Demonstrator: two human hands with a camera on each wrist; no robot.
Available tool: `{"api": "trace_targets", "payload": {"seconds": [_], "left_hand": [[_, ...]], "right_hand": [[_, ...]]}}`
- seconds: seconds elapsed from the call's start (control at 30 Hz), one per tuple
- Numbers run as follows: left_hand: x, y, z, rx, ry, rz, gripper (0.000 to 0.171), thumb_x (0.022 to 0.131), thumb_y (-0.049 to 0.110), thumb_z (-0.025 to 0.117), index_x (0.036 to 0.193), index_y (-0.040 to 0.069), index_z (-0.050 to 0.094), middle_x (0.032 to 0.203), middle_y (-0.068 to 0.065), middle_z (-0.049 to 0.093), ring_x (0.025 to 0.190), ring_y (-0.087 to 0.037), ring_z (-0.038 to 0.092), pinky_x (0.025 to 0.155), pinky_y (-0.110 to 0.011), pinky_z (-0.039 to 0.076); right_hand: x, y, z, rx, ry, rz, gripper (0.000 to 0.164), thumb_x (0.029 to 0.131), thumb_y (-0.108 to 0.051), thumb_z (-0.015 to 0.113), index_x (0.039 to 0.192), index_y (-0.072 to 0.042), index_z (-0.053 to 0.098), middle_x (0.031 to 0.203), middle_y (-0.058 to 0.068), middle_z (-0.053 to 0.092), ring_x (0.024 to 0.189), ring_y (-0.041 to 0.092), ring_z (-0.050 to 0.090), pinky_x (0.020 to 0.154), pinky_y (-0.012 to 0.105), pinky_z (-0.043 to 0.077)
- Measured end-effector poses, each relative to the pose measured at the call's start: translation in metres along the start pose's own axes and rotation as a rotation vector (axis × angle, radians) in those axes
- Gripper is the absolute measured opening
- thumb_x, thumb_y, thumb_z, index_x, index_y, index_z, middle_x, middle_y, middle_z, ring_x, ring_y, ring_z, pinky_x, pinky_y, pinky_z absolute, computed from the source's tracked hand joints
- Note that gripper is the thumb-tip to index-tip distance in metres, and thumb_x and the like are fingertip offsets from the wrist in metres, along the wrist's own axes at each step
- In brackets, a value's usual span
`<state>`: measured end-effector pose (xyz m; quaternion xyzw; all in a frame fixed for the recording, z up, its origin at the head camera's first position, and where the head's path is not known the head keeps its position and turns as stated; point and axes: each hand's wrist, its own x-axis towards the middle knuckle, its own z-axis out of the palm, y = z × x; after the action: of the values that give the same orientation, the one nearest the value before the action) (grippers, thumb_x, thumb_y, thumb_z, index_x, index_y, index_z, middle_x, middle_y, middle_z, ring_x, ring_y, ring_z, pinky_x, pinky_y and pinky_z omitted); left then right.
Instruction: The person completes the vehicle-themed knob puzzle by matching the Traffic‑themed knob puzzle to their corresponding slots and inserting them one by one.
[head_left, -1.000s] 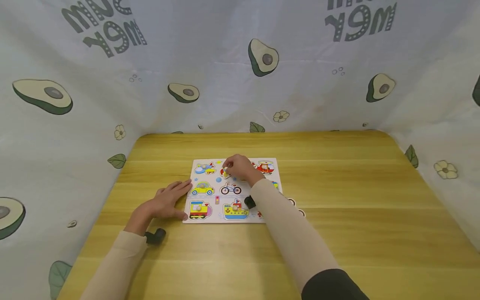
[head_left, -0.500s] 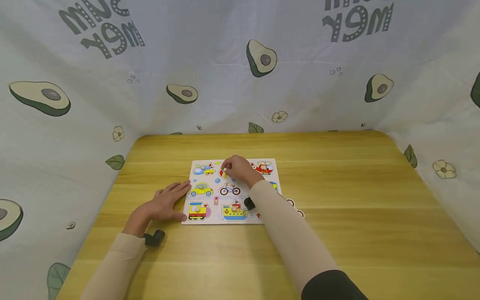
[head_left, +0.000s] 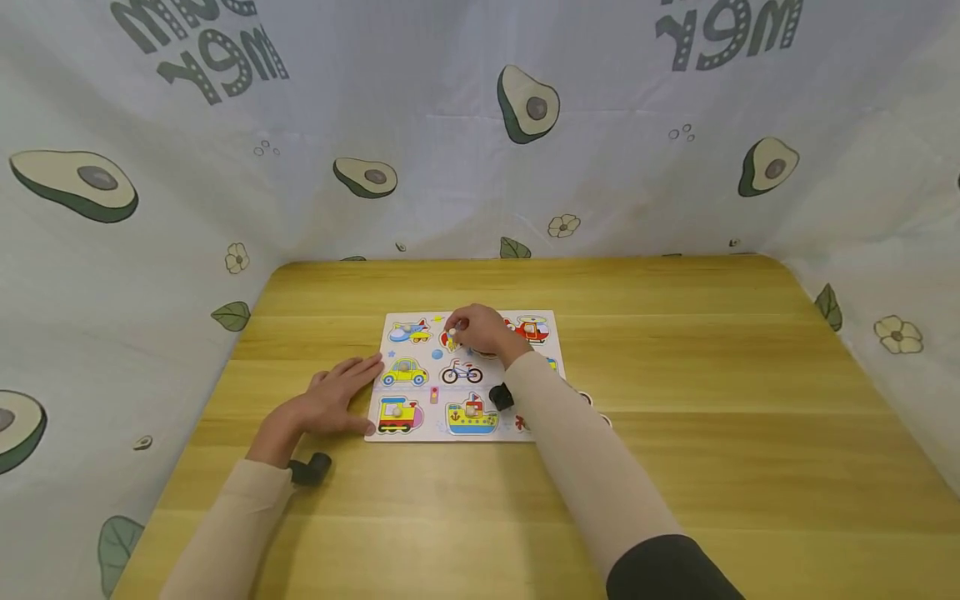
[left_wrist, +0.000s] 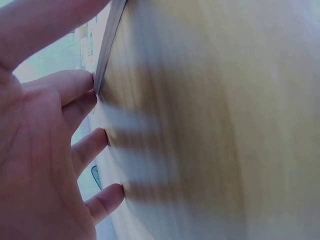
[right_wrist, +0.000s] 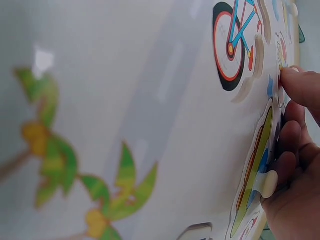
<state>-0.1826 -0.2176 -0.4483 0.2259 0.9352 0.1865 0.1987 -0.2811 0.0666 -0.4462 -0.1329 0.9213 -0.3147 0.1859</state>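
A white wooden puzzle board (head_left: 420,392) with vehicle pictures lies on the table. My right hand (head_left: 487,331) is over its back row, thumb and forefinger pinching the knob of a small red and yellow puzzle piece (head_left: 448,340). In the right wrist view, the other fingers curl above a green and blue knobbed piece (right_wrist: 261,160). My left hand (head_left: 333,400) rests spread at the board's left edge, fingertips on the table and thumb near the front corner. The left wrist view shows these fingers (left_wrist: 92,150) along the board's edge.
Plane (head_left: 409,332), car (head_left: 405,372), train (head_left: 399,414), ship (head_left: 472,415) and helicopter (head_left: 531,330) pieces sit in the board. The bicycle recess (head_left: 461,372) shows its printed picture. A loose piece (head_left: 586,398) with dark rings pokes out beyond the right sleeve. Patterned cloth hangs behind the table (head_left: 750,400).
The head view has shifted slightly. My right hand stays at the red and yellow piece, with only a small movement, and my left hand keeps its place at the board's edge.
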Motion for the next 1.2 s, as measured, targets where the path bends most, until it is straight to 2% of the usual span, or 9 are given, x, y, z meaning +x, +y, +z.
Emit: {"api": "trace_targets", "payload": {"seconds": [0.23,0.37,0.47,0.57,0.7,0.87,1.03,1.2], "left_hand": [[-0.002,0.002,-0.003,-0.018,-0.006,0.0,0.099,0.08,0.041,0.079,0.158,0.011,0.026,0.167,-0.01,0.02,0.15,-0.043,0.015,0.109,-0.075,0.015],[-0.001,0.001,-0.003,-0.01,-0.008,-0.007,0.099,0.08,0.04,0.079,0.158,0.012,0.026,0.167,-0.009,0.02,0.151,-0.042,0.016,0.109,-0.075,0.016],[0.002,0.002,-0.002,-0.001,-0.015,-0.001,0.099,0.08,0.041,0.079,0.158,0.012,0.026,0.167,-0.008,0.02,0.151,-0.042,0.016,0.11,-0.074,0.017],[0.003,0.002,-0.001,0.008,-0.02,-0.001,0.099,0.08,0.042,0.079,0.158,0.013,0.025,0.168,-0.008,0.019,0.151,-0.041,0.016,0.111,-0.073,0.018],[0.0,0.002,-0.002,0.008,-0.016,-0.02,0.099,0.079,0.041,0.079,0.158,0.013,0.026,0.167,-0.008,0.02,0.151,-0.041,0.016,0.111,-0.073,0.017],[-0.002,0.002,-0.002,0.0,-0.018,-0.027,0.099,0.079,0.041,0.079,0.158,0.014,0.026,0.167,-0.008,0.02,0.151,-0.042,0.016,0.112,-0.073,0.016],[-0.002,0.002,-0.001,0.004,-0.014,-0.034,0.099,0.079,0.042,0.079,0.158,0.015,0.026,0.167,-0.007,0.02,0.151,-0.042,0.016,0.112,-0.073,0.016],[-0.002,0.003,-0.003,-0.003,-0.011,-0.028,0.099,0.079,0.042,0.079,0.158,0.015,0.026,0.167,-0.007,0.02,0.151,-0.042,0.016,0.112,-0.074,0.016]], "right_hand": [[0.001,0.001,0.0,0.017,-0.005,-0.011,0.023,0.095,-0.014,0.059,0.115,-0.017,0.071,0.109,0.008,0.061,0.091,0.019,0.05,0.074,0.027,0.041],[-0.002,0.006,-0.002,0.113,0.019,-0.028,0.026,0.095,-0.015,0.059,0.12,-0.015,0.068,0.107,0.008,0.062,0.09,0.02,0.052,0.075,0.027,0.042],[-0.009,0.016,-0.009,0.199,0.072,-0.048,0.028,0.098,-0.016,0.056,0.124,-0.012,0.066,0.11,0.011,0.064,0.093,0.022,0.056,0.078,0.03,0.046],[-0.021,0.023,-0.026,0.19,0.103,-0.085,0.029,0.101,-0.019,0.054,0.126,-0.008,0.065,0.116,0.012,0.065,0.098,0.025,0.058,0.083,0.034,0.05],[-0.053,0.027,-0.053,0.1,0.065,-0.164,0.031,0.101,-0.02,0.055,0.126,-0.006,0.065,0.119,0.012,0.066,0.099,0.026,0.058,0.087,0.038,0.051],[-0.116,0.043,-0.077,-0.007,-0.015,-0.224,0.028,0.099,-0.017,0.059,0.122,-0.004,0.066,0.108,0.01,0.069,0.092,0.021,0.059,0.082,0.033,0.051],[-0.164,0.065,-0.082,-0.18,-0.064,-0.2,0.019,0.093,-0.011,0.064,0.11,-0.003,0.07,0.084,0.001,0.063,0.076,0.013,0.051,0.066,0.024,0.045],[-0.186,0.087,-0.074,-0.282,-0.053,-0.158,0.022,0.088,-0.004,0.063,0.107,-0.007,0.072,0.088,-0.001,0.062,0.072,0.009,0.047,0.062,0.021,0.041]]}}
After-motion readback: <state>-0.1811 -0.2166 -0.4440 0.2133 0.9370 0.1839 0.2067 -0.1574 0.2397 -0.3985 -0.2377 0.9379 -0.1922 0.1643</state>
